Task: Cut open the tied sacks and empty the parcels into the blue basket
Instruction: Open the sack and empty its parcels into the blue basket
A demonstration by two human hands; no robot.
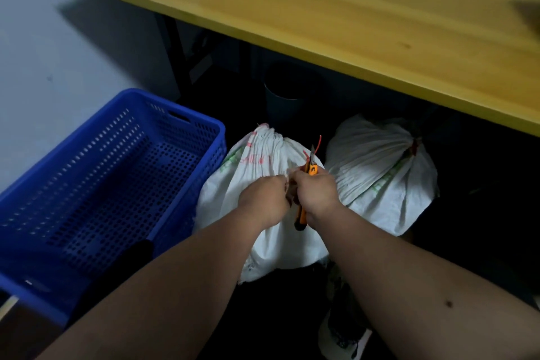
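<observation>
Right hand (317, 188) gripping orange utility knife (305, 196), blade at red tie (314, 145); left hand (264, 199) pinching gathered neck of white woven sack (263, 161), just beside blue perforated plastic basket (96, 184).

Yellow wooden table (336, 6) over grey floor (43, 47) — deep shadow beneath.
</observation>
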